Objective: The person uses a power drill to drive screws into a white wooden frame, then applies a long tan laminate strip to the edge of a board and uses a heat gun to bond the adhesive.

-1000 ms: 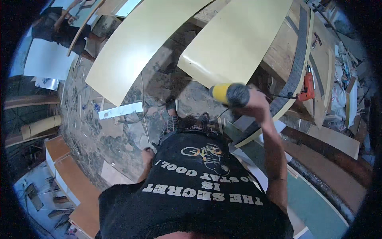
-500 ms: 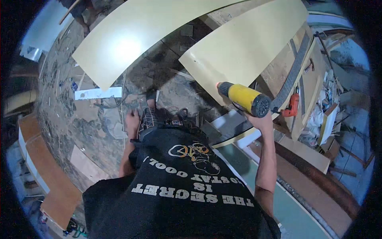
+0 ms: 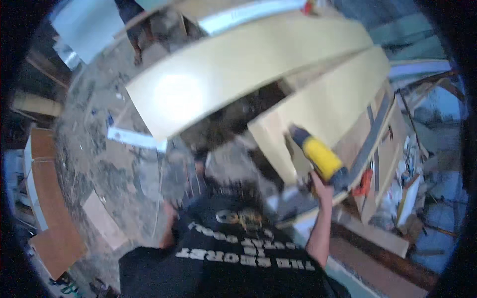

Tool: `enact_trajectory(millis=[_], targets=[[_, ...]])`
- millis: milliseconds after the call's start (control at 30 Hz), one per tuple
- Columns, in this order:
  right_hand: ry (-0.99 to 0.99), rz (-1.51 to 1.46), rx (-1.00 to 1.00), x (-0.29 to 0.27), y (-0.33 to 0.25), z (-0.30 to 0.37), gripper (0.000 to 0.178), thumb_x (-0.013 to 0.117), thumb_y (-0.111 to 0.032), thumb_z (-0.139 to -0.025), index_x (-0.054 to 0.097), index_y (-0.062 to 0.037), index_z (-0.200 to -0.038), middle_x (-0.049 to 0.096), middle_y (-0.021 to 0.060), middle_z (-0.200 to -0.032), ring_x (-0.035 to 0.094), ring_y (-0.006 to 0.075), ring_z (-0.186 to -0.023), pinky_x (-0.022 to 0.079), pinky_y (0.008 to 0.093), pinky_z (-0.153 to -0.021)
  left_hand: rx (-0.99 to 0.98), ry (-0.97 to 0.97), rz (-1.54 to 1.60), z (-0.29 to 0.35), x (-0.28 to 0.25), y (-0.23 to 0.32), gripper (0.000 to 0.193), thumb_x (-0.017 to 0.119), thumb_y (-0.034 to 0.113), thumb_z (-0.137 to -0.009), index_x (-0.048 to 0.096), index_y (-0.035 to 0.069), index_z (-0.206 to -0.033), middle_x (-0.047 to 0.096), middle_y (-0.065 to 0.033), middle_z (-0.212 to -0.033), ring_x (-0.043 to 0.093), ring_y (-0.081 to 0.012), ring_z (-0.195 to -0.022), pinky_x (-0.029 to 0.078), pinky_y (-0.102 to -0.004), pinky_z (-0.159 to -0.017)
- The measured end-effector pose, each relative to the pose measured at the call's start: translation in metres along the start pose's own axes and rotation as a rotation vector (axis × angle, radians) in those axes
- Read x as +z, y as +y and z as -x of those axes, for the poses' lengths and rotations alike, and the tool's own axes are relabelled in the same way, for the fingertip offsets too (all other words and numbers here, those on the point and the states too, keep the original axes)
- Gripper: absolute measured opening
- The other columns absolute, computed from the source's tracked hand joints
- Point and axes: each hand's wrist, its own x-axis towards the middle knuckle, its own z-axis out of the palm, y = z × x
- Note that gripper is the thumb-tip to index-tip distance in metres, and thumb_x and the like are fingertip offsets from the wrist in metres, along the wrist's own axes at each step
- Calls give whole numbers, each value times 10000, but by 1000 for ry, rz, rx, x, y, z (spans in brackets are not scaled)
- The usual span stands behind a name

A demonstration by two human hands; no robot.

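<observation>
In my right hand (image 3: 322,187) is a yellow and black heat gun (image 3: 320,158), held by its grip, its dark nozzle pointing up and left over the near end of a cream laminated panel (image 3: 343,94). A pale brown patch shows at that end of the panel. Beyond it lies a longer cream panel (image 3: 258,54) with a bright glare on its left end. My left hand (image 3: 171,212) hangs low beside my black shirt, above the floor; motion blur hides its fingers, and nothing can be made out in it.
An orange power drill (image 3: 365,183) lies right of the heat gun, near a long dark grey strip (image 3: 370,139). A white strip (image 3: 136,139) and a pale board (image 3: 104,221) lie on the floor. Brown boards (image 3: 54,198) stand at the left; scraps crowd the right side.
My view has tilted up, so more of the far panel shows. The heat gun now sits lower and farther right in view, angled more steeply; its nozzle's reddish glow no longer shows.
</observation>
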Motion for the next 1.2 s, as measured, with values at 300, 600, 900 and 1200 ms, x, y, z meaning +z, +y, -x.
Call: enact_trajectory(millis=[300, 600, 900, 1200], targets=[[39, 58, -253, 4, 17, 48, 560, 790, -169, -830, 593, 13, -1321, 663, 146, -1271, 644, 269, -1160, 481, 398, -1026, 149, -249, 82, -64, 4, 60, 311, 695, 300, -824, 727, -6, -870, 689, -225, -764, 662, -370, -696, 527, -484, -694], [353, -349, 47, 43, -9, 52, 522, 857, -264, -839, 692, 52, -1220, 720, 79, -1184, 683, 194, -1047, 537, 342, -908, 316, -655, -69, -128, -41, 286, 269, 664, 219, -910, 741, -13, -1024, 691, -124, -688, 667, -226, -649, 501, -391, -585], [686, -573, -204, -56, 72, -36, 393, 764, -25, -853, 643, -11, -1227, 691, 78, -1178, 652, 199, -1080, 502, 358, -953, 434, -728, -152, -162, 16, 216, 217, 639, 139, -941, 722, 1, -1086, 695, -58, -753, 653, -173, -721, 499, -343, -642], [721, 43, -458, -121, 94, -200, 832, 711, -21, -809, 356, -63, -1560, 469, 212, -1525, 447, 330, -1428, 337, 398, -1191, 250, -516, -156, -65, 1, 248, 308, 633, 115, -967, 656, -5, -1250, 747, -87, -905, 663, -191, -793, 534, -350, -739]])
